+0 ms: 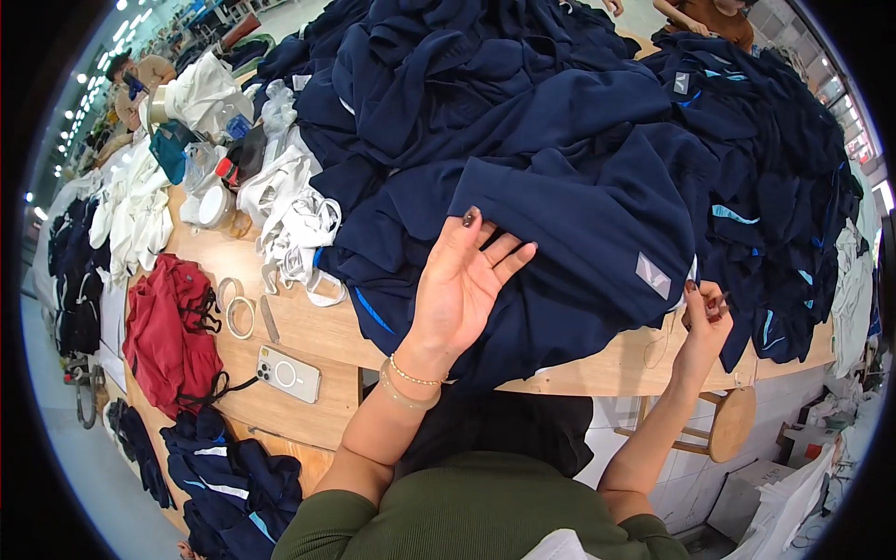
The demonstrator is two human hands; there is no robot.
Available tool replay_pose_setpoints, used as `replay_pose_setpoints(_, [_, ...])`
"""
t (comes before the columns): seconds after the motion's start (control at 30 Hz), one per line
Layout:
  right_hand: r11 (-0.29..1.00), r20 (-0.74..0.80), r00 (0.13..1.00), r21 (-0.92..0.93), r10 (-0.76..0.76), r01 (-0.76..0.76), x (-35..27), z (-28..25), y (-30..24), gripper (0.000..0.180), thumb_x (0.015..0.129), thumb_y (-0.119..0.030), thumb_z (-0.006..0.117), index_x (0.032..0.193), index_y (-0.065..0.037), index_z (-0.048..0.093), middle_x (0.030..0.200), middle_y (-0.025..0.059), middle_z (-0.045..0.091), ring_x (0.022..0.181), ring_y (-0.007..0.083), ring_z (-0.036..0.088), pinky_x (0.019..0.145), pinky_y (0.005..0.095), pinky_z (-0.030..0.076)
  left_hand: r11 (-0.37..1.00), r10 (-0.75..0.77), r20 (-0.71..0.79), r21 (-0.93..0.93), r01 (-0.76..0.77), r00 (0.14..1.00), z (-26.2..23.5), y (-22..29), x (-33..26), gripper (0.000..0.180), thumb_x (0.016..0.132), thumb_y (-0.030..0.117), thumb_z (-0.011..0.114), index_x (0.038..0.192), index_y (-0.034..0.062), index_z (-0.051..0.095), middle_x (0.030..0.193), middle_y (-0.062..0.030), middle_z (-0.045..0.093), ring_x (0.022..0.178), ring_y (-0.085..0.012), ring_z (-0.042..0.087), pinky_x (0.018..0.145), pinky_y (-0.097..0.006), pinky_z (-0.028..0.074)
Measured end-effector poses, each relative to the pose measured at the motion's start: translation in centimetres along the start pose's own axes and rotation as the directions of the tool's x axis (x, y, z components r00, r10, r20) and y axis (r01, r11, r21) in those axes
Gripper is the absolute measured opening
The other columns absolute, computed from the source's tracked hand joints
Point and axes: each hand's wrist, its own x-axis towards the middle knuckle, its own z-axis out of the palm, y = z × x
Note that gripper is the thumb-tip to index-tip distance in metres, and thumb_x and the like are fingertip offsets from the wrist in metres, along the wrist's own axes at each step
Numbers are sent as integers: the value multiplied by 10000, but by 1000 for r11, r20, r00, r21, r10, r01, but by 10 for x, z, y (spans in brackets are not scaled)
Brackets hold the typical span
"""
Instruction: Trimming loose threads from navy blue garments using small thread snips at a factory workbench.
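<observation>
A navy garment (569, 219) with a small pale grey logo patch (652, 276) is spread in front of me, one edge folded over. My left hand (457, 289), palm up, pinches its left edge between thumb and a mostly hidden index finger; the other fingers are loosely spread. At the right edge, beside the patch, my right hand (707, 317) is closed, its thumb and fingertips against the cloth. Whether the curled fingers also hold something small cannot be made out. A thin loose thread hangs near the right hand.
Navy garments (420, 75) are heaped behind, with more (775, 205) at right. On the wooden table (299, 327) at left lie a phone (287, 374), tape rolls (240, 317), a red garment (173, 327), white cloth strips (289, 205) and a jar (217, 207). A stool (733, 425) stands lower right. Other people work beyond.
</observation>
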Motion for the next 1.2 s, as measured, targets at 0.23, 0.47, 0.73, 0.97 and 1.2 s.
replay_pose_setpoints(0.23, [995, 123, 992, -102, 19, -7, -1, 11, -12, 137, 912, -132, 650, 865, -49, 552, 736, -73, 431, 584, 15, 292, 515, 200, 204, 998, 33, 4, 60, -33, 999, 22, -3, -2, 103, 986, 88, 504, 1057, 45, 566, 1011, -57, 622, 947, -218, 662, 995, -426, 516])
replay_pose_setpoints(0.47, [941, 182, 982, 337, -57, -8, -32, 37, -57, 181, 1009, -206, 488, 1058, -36, 525, 719, 5, 497, 522, 44, 362, 477, 178, 261, 991, 52, 1, 125, -51, 999, 40, -9, -6, 145, 968, 32, 518, 1105, 3, 556, 1071, -124, 640, 955, -255, 679, 939, -442, 555])
replay_pose_setpoints(0.73, [974, 526, 850, 209, -40, -83, -55, 71, -69, 67, 910, -15, 624, 924, 51, 626, 784, 1, 615, 648, -3, 482, 558, 134, 342, 988, 16, 5, 153, -17, 1000, 40, -15, -6, 166, 990, 99, 511, 1095, 0, 593, 1057, -135, 669, 958, -271, 689, 887, -439, 578])
replay_pose_setpoints(0.97, [980, 546, 837, 185, -44, -69, -54, 76, -70, 80, 910, -29, 641, 916, 49, 624, 779, -9, 619, 676, 5, 497, 588, 138, 374, 990, -10, -25, 137, 13, 1000, 44, -14, -8, 215, 1019, 172, 463, 1109, 29, 595, 1080, -170, 677, 971, -270, 689, 852, -428, 593])
replay_pose_setpoints(1.2, [975, 536, 843, 207, -47, -77, -53, 80, -69, 86, 912, -41, 645, 911, 43, 625, 780, -2, 615, 671, 7, 498, 585, 138, 370, 991, -41, -54, 125, 48, 998, 48, -15, -8, 216, 1018, 180, 473, 1114, 8, 561, 1057, -153, 673, 975, -253, 685, 838, -417, 599])
